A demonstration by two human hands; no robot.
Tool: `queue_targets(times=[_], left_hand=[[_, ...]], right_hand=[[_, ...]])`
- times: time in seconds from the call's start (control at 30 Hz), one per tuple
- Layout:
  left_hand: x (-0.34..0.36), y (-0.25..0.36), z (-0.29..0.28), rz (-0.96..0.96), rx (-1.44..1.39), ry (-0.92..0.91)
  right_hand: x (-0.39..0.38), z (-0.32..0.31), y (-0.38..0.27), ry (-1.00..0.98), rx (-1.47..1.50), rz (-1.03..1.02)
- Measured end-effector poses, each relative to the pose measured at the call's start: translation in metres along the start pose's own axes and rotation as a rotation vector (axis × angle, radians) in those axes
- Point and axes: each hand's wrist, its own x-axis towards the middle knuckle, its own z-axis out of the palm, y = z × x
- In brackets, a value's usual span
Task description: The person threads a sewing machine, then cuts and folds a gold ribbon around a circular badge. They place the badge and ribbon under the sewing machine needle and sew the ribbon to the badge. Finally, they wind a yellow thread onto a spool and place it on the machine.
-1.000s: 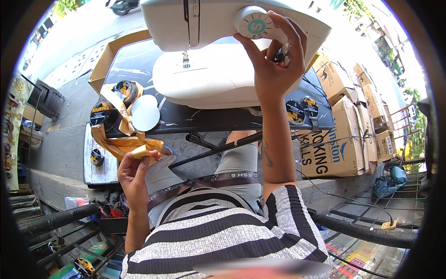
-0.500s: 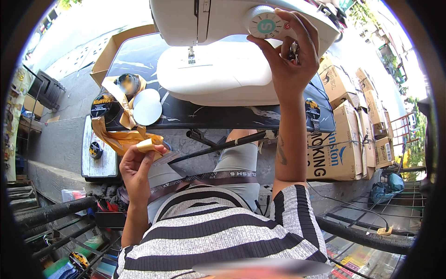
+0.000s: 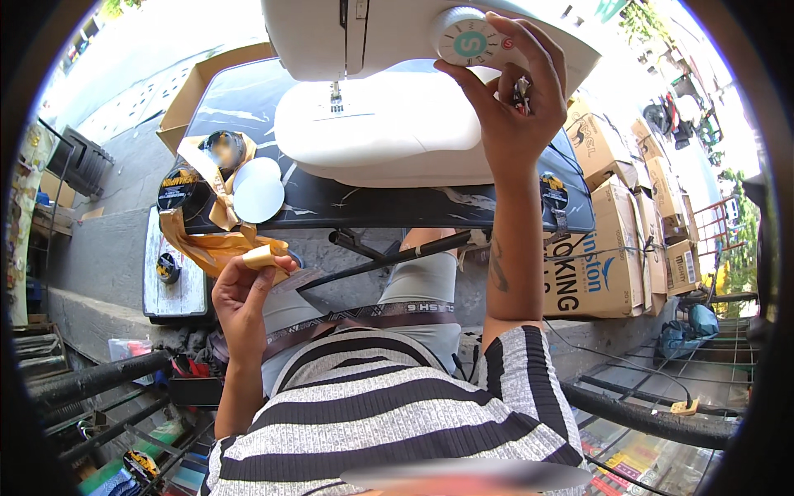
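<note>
Atop the dark table (image 3: 314,208): white sewing machine (image 3: 380,132).
Right hand (image 3: 531,99): fingertips clamped on the machine's round dial (image 3: 470,43).
Left hand (image 3: 241,299): thumb and fingertips together, pinching gold ribbon (image 3: 258,258).
Ribbon's place: draped from near-left table corner to left hand.

The left hand (image 3: 241,299) pinches low; the right (image 3: 527,113) grips high, arm (image 3: 516,240) outstretched.

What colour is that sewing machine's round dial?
The dial is white with a teal centre, best seen in the head view.
</note>
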Motion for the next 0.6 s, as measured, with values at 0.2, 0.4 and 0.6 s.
queue_targets(times=[0.2, 0.4, 0.6], left_hand=[[-0.001, 0.001, 0.001, -0.016, -0.035, 0.020], [0.000, 0.001, 0.002, -0.008, -0.022, 0.017], [-0.001, 0.002, 0.001, -0.006, 0.005, 0.021]], right_hand=[[0.013, -0.004, -0.010, -0.063, -0.082, -0.022], [0.005, 0.009, -0.011, 0.033, -0.003, 0.049], [-0.005, 0.019, -0.001, 0.178, -0.113, -0.036]])
